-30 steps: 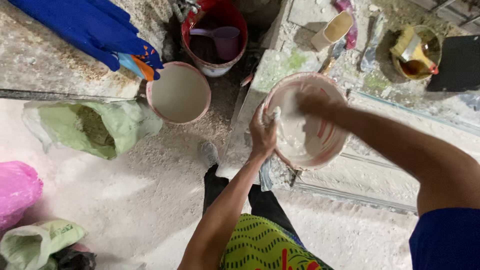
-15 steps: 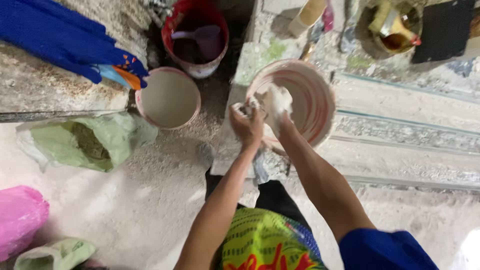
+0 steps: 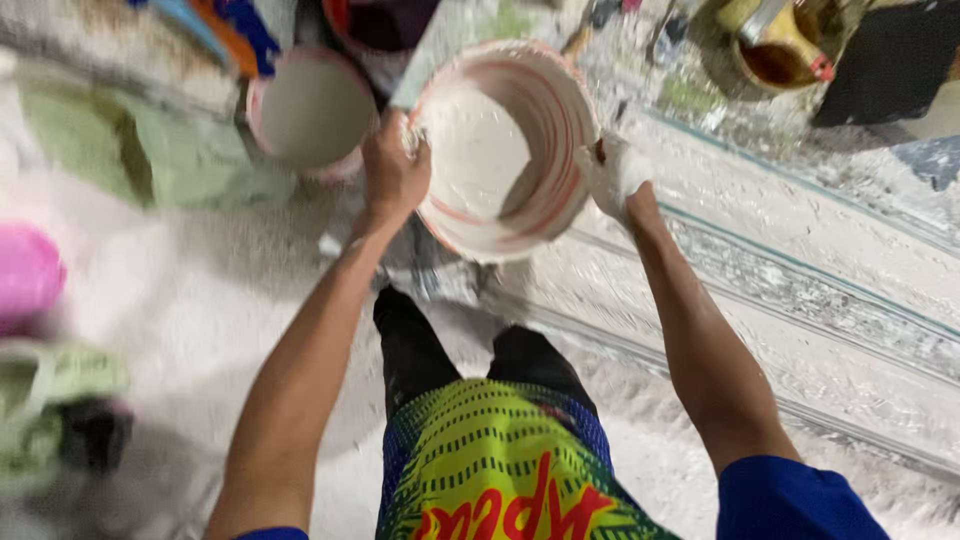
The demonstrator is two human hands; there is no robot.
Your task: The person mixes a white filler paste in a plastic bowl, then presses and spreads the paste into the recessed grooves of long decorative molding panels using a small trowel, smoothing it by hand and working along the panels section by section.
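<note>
A dusty white floor [image 3: 200, 300] spreads below, a green sack [image 3: 150, 150] lying on it at the left. A plaster-smeared bucket [image 3: 500, 150] is held above the floor. The left hand [image 3: 395, 170] grips its left rim, fingers curled over; the plaster-coated right hand [image 3: 615, 175] clasps the right rim. A smaller tub [image 3: 312, 112] stands just beside it.
</note>
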